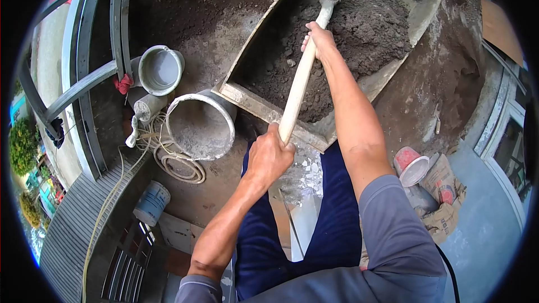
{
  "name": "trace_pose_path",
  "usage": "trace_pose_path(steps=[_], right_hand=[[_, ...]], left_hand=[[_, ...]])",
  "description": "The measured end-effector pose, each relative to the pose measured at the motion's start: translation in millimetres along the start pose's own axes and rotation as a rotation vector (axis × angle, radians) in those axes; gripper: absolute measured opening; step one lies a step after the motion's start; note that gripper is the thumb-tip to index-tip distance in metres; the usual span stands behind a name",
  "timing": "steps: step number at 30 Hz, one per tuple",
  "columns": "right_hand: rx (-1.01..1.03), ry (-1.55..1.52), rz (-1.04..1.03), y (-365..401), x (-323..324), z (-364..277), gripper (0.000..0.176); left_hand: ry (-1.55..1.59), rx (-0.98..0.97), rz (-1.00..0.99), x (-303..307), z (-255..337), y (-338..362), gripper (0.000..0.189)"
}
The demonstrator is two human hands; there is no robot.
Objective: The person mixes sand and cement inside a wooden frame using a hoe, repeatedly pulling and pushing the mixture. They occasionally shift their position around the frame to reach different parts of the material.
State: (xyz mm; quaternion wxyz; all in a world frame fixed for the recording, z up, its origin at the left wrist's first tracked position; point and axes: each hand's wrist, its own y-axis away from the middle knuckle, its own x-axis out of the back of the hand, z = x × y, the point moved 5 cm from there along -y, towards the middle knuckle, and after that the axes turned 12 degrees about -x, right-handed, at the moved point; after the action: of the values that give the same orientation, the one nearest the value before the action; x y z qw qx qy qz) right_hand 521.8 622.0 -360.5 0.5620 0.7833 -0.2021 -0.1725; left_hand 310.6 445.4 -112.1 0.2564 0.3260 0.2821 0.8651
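Both my hands are wrapped around the pale wooden handle of a hoe. My left hand grips the butt end, close to my thighs. Further up, near the head, my right hand is closed around the shaft. The hoe slants away from me over the near wall of a wooden mixing trough. Its knobby, caked head rests at the dark, crumbly mix inside the trough; the blade is hidden or blends into the mix.
To the left stand a large round tub, a grey bucket and a coiled hose. A blue-white pail sits lower left. A red bucket and torn paper sacks lie right. Metal framing rises upper left.
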Motion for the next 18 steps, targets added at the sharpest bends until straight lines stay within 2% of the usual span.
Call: trace_pose_path(steps=[2, 4, 8, 13, 14, 18], right_hand=[[-0.134, -0.064, -0.067, -10, 5, 34, 0.027], [-0.184, -0.057, -0.099, -13, 8, 73, 0.024], [-0.361, -0.183, -0.189, -9, 13, 147, 0.024], [-0.456, -0.391, -0.234, 44, 33, 130, 0.026], [-0.479, -0.414, -0.190, 62, 39, 124, 0.029], [-0.367, -0.532, -0.171, 141, 56, 93, 0.030]], left_hand=[[-0.059, 0.044, -0.069, 5, 18, 16, 0.036], [-0.106, 0.080, -0.121, 8, 35, 34, 0.037], [-0.251, 0.054, -0.187, 13, 53, 54, 0.036], [-0.253, -0.011, -0.259, 32, 105, 69, 0.036], [-0.245, -0.021, -0.279, 40, 119, 80, 0.036], [-0.213, -0.056, -0.333, 80, 140, 129, 0.036]])
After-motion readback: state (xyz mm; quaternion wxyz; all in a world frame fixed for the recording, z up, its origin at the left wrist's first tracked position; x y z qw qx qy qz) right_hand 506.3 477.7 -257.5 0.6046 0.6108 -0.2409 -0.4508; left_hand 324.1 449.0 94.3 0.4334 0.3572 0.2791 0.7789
